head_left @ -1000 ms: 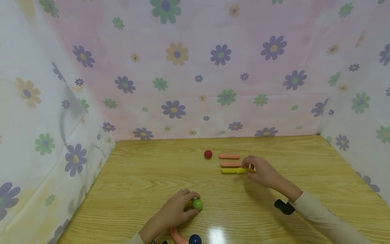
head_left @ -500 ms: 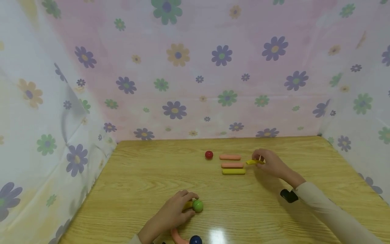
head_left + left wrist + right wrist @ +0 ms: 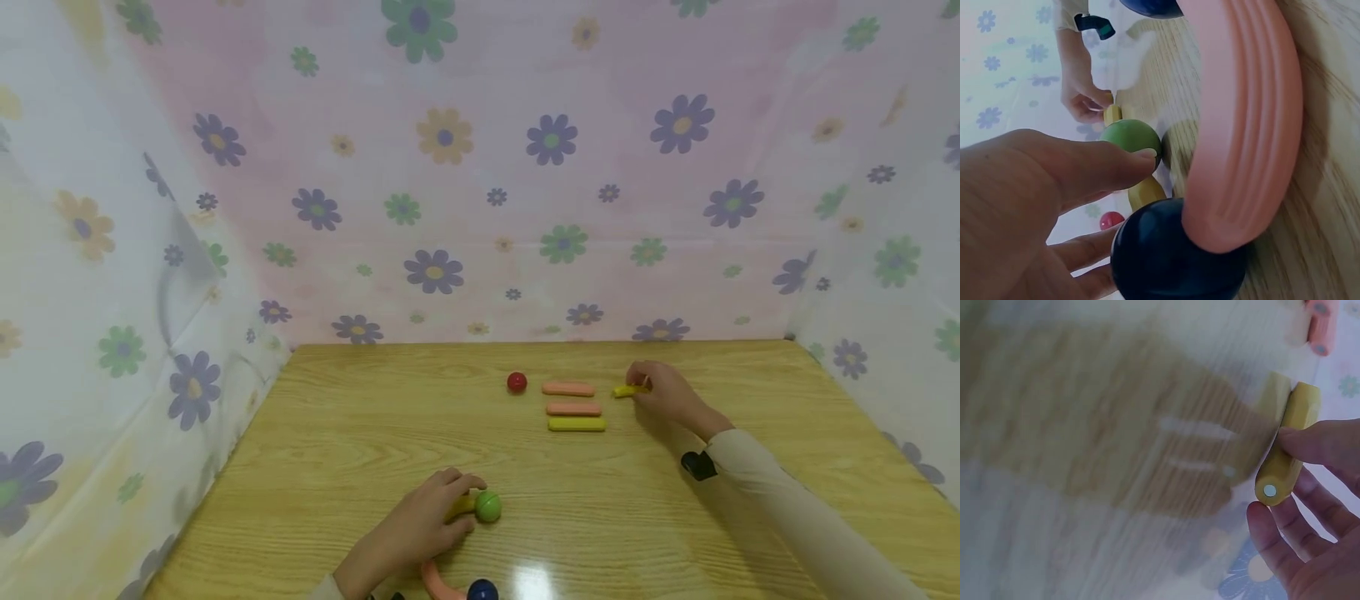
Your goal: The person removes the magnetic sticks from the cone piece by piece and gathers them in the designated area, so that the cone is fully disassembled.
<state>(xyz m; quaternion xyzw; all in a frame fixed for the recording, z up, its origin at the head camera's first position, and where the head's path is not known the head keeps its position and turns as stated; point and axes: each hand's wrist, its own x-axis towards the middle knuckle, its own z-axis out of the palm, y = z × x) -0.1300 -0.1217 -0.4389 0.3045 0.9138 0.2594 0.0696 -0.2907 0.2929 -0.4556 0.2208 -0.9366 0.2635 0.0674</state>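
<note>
My right hand pinches a short yellow curved magnetic stick between thumb and fingers at the far right of the table. A pale round dot shows on the stick's near end in the right wrist view. My left hand is at the front, its thumb and fingers spread around a yellow stick with a green ball at its tip. The thumb lies beside the ball; whether it touches cannot be told. Near that hand lie a coral curved stick and a dark blue ball, touching each other.
Left of my right hand lie two coral straight sticks and a yellow straight stick, roughly parallel. A red ball sits left of them. Flowered cloth walls surround the wooden table at the back and sides.
My right hand has carried the yellow curved stick away from the yellow straight stick, to the right and back. My left thumb has drawn slightly back from the green ball.
</note>
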